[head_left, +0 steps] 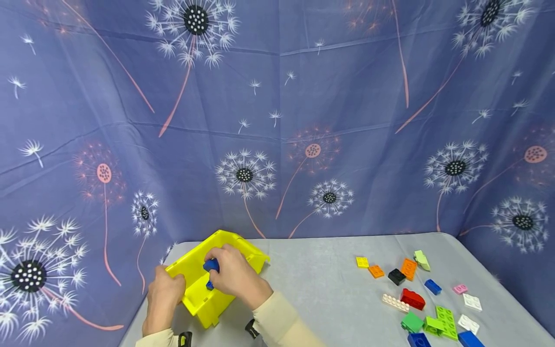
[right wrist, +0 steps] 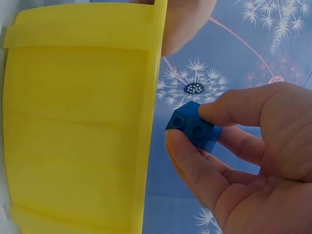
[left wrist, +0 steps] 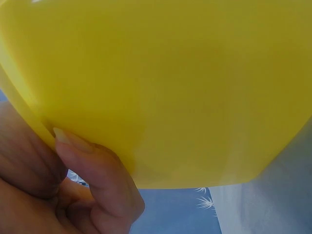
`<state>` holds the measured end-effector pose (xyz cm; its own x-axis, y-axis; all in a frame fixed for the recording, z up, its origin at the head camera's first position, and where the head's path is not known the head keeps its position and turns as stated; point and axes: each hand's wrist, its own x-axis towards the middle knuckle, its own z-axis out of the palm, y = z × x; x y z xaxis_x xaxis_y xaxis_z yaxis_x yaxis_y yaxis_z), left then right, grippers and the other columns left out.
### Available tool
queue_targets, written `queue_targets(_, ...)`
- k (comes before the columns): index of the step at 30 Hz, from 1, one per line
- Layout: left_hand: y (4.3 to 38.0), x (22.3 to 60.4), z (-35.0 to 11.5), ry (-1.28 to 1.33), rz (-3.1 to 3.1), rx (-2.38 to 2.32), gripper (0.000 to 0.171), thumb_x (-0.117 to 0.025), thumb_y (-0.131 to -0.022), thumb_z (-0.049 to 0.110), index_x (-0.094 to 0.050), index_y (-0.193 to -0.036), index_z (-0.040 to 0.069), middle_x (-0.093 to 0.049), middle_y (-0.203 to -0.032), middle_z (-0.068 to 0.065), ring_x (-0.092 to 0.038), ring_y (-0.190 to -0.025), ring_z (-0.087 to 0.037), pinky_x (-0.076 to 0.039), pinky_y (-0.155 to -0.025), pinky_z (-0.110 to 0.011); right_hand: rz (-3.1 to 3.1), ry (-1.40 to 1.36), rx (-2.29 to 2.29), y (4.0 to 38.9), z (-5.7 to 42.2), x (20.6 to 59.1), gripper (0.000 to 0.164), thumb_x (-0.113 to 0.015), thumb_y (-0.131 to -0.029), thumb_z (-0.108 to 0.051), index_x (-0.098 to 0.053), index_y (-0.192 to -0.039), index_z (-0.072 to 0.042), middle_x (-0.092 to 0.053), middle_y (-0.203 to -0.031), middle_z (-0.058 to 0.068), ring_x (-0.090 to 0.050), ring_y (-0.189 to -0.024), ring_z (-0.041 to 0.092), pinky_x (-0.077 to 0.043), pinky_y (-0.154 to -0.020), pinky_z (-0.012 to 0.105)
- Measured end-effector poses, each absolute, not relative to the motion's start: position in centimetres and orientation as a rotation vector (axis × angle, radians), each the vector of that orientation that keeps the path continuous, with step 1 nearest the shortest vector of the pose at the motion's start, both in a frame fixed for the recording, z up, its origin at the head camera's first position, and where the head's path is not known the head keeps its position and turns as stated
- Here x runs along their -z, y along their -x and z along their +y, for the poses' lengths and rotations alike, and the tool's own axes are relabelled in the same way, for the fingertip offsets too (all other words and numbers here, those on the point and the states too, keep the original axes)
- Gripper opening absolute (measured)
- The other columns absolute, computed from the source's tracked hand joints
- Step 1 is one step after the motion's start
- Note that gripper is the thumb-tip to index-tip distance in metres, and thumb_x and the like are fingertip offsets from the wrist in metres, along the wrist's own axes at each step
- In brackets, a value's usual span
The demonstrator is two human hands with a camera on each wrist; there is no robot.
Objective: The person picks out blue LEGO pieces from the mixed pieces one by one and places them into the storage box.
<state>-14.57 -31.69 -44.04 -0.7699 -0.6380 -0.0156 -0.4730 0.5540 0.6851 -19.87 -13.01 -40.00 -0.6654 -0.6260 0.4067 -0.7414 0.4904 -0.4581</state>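
Observation:
A yellow plastic bin (head_left: pixel 243 243) stands tilted at the left of the table. My left hand (head_left: pixel 164 294) grips its near left rim, with the thumb (left wrist: pixel 97 165) against the wall in the left wrist view. Over the bin's opening, my right hand (head_left: pixel 238 274) pinches a blue building brick (right wrist: pixel 192 124) between thumb and fingers. Two studs on that brick face the camera in the right wrist view. Inside the bin lies another blue brick (head_left: pixel 210 285), partly hidden by the right hand.
Loose bricks lie scattered on the right of the grey table (head_left: pixel 312 284), among them a red brick (head_left: pixel 413 299), a black brick (head_left: pixel 396 276) and a light green brick (head_left: pixel 421 260). Behind the table hangs a blue dandelion-print cloth (head_left: pixel 277 96).

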Motion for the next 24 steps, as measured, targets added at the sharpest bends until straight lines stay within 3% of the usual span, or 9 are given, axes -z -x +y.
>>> queue_targets(7,14.61,44.29,-31.86,-0.926,-2.566,1.022,0.050,-0.048,-0.086,0.019,-0.030,-0.127,-0.005,-0.051,-0.093,-0.031,-0.053,-0.074,-0.035,-0.043,-0.056,-0.037,-2.530,-1.193,-0.921,19.98,-12.92,40.40,0.025,-0.069,-0.079,-0.013,-0.067,-0.103,-0.019,-0.058,-0.091,-0.009,-0.046,-0.074,0.003,-0.039,-0.062,0.013)
queue_targets(24,14.70,44.38,-31.75,-0.911,-2.552,1.006,0.050,-0.048,-0.086,0.018,-0.031,-0.126,-0.005,-0.050,-0.095,-0.031,-0.053,-0.076,-0.036,-0.043,-0.059,-0.040,-2.494,-1.189,-0.904,19.87,-12.21,39.90,0.025,-0.067,-0.079,-0.013,-0.068,-0.104,-0.019,-0.057,-0.092,-0.010,-0.046,-0.074,0.003,-0.039,-0.062,0.013)
